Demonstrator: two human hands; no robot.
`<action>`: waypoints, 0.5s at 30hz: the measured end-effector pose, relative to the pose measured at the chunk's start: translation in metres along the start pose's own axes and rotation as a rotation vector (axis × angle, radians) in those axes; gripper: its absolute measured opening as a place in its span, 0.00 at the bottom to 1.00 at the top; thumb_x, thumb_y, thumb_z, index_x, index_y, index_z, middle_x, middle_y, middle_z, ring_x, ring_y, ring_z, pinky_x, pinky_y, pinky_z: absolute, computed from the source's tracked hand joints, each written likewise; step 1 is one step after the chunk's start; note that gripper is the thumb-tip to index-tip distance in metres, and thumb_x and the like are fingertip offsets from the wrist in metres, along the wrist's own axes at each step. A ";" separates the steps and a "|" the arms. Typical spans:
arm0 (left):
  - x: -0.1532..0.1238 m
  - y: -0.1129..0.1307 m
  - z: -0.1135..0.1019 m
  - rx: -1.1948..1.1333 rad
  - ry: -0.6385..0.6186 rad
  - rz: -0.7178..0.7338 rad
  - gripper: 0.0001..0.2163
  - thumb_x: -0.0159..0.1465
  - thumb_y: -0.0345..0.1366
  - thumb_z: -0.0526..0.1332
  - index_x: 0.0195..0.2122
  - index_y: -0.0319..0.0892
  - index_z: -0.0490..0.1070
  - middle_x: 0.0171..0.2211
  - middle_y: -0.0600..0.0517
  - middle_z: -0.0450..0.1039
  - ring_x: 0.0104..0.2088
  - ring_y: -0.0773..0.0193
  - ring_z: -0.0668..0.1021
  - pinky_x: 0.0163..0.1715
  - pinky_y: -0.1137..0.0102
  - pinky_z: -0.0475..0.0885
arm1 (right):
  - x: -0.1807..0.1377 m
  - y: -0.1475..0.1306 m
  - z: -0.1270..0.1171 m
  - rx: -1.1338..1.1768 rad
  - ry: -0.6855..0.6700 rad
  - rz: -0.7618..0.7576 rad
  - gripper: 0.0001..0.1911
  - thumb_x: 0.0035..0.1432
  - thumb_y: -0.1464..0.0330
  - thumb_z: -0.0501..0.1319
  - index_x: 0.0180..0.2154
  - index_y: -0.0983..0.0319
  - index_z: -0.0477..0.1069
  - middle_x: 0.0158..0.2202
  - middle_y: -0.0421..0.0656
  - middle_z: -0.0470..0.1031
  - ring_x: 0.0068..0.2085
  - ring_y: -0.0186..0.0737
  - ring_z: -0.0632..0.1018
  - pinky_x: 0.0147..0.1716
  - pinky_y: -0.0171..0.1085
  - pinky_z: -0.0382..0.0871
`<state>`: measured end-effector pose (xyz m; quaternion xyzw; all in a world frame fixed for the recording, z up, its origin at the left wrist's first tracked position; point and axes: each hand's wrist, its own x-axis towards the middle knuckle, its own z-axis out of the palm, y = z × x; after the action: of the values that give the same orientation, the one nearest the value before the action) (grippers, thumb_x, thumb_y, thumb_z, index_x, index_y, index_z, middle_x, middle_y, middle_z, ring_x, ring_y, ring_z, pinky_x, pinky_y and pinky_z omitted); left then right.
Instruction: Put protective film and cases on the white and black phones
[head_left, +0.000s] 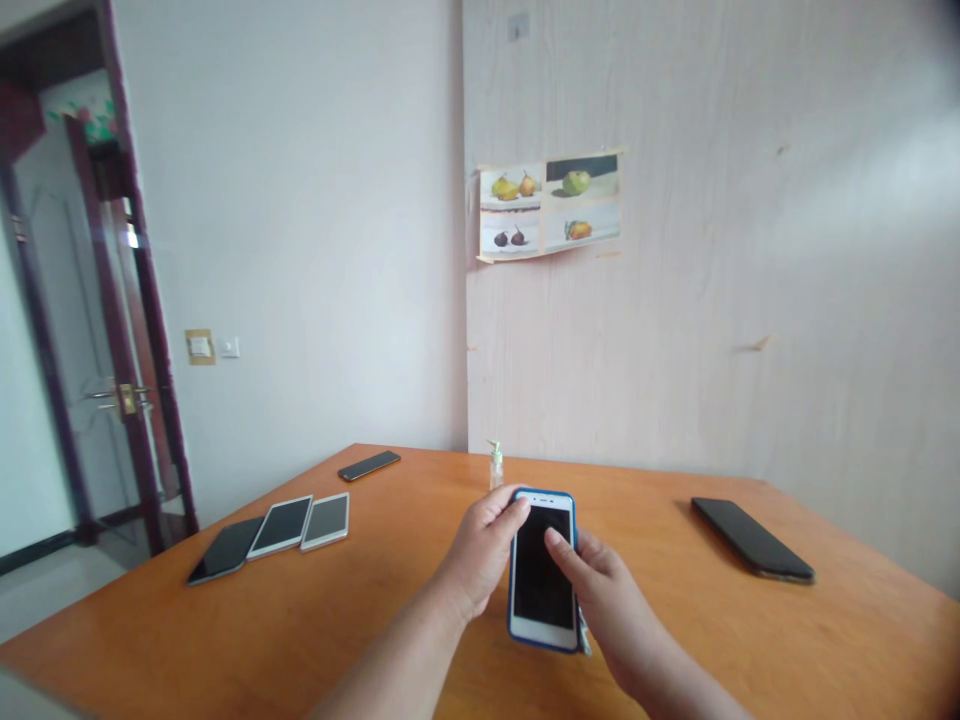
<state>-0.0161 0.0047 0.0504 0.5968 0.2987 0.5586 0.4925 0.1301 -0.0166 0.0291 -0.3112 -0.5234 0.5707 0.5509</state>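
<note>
Two-handed grip (484,538) on blue-cased white phone (541,592)

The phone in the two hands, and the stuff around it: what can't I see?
In the head view:
- Back of the blue-cased phone: turned away.
- Some fingers of the left hand and right hand: behind the phone.
- Most of the patterned thing: hidden by phone and right hand.
- Bottom of the pump bottle: behind the left hand.
</note>
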 end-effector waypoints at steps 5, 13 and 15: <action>-0.002 -0.014 -0.003 0.055 0.072 -0.021 0.20 0.65 0.48 0.59 0.53 0.42 0.71 0.46 0.47 0.76 0.48 0.56 0.75 0.49 0.65 0.67 | 0.003 0.012 -0.003 -0.051 0.014 0.044 0.26 0.55 0.50 0.63 0.46 0.63 0.76 0.35 0.44 0.79 0.35 0.43 0.77 0.39 0.40 0.70; -0.001 -0.024 -0.005 0.043 0.120 -0.044 0.20 0.64 0.47 0.60 0.53 0.43 0.70 0.47 0.47 0.76 0.46 0.57 0.76 0.50 0.65 0.68 | 0.003 0.023 -0.007 -0.082 0.031 0.077 0.26 0.56 0.50 0.61 0.47 0.63 0.74 0.35 0.44 0.79 0.35 0.42 0.77 0.37 0.39 0.70; -0.001 -0.024 -0.004 0.070 0.147 -0.025 0.20 0.64 0.46 0.60 0.53 0.43 0.70 0.48 0.47 0.75 0.47 0.57 0.76 0.50 0.65 0.67 | 0.002 0.021 -0.006 -0.078 0.026 0.074 0.25 0.57 0.51 0.61 0.47 0.63 0.74 0.34 0.44 0.79 0.35 0.42 0.77 0.37 0.38 0.70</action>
<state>-0.0154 0.0127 0.0273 0.5674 0.3606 0.5839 0.4551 0.1294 -0.0098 0.0084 -0.3588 -0.5262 0.5658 0.5237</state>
